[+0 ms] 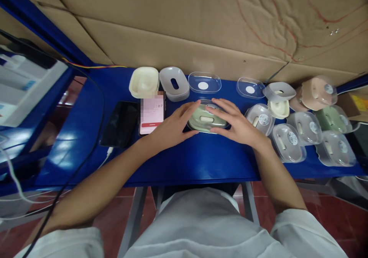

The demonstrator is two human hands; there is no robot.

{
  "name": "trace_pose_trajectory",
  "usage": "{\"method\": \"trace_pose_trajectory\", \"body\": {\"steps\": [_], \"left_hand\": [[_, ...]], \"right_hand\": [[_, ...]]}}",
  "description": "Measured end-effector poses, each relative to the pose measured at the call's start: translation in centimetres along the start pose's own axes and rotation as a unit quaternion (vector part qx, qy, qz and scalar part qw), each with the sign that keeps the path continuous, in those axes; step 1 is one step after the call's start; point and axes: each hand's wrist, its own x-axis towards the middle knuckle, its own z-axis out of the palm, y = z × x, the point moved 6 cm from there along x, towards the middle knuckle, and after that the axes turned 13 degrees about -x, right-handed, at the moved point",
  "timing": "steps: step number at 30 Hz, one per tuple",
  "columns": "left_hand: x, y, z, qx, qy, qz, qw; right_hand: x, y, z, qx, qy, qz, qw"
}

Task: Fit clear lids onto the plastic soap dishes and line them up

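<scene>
A green oval box with a clear cover [201,124] sits on the blue table in front of me. My left hand [184,123] grips its left end, fingers on top and thumb low at the near side. Around the right end curls my right hand [230,120], its fingers spread over the clear cover and thumb along the near edge. The cover carries a round sticker, partly hidden by my fingers. Behind the box lies a loose clear cover [211,87] with a white round label.
Left of my hands are a lit phone [152,116], a dark phone [119,124] on a cable, cream trays [143,83] and a slotted grey tray [179,93]. Several covered boxes [289,143] crowd the right side, near another clear cover [244,84]. A cardboard wall [172,39] stands behind.
</scene>
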Motion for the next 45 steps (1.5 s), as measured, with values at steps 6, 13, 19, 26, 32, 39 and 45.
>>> {"method": "trace_pose_trajectory", "body": {"steps": [6, 13, 19, 26, 32, 39, 45], "left_hand": [[0.0, -0.4, -0.1, 0.004, 0.013, 0.001, 1.0], [0.1, -0.8, -0.7, 0.003, 0.022, -0.02, 1.0], [0.4, -1.3, -0.7, -0.041, 0.024, -0.03, 0.998], [0.1, 0.4, -0.5, -0.126, 0.082, 0.001, 0.989], [-0.5, 3.2, 0.7, -0.055, 0.0, 0.018, 0.998], [-0.5, 3.3, 1.5, 0.03, -0.04, -0.004, 0.999], [-0.5, 2.6, 1.9, 0.082, -0.049, 0.016, 0.995]], "right_hand": [[0.3, -0.7, 1.6, -0.032, -0.016, -0.024, 0.999], [0.8, -0.6, 2.4, -0.053, 0.008, -0.044, 0.998], [1.1, 0.0, 2.8, -0.066, 0.023, -0.03, 0.997], [-3.4, -0.8, -4.9, -0.127, 0.119, 0.071, 0.982], [-17.4, 6.4, -11.9, -0.313, 0.23, 0.371, 0.844], [-24.6, 14.0, -9.0, -0.364, 0.149, 0.536, 0.747], [-23.4, 12.7, -8.9, -0.364, 0.146, 0.548, 0.739]]}}
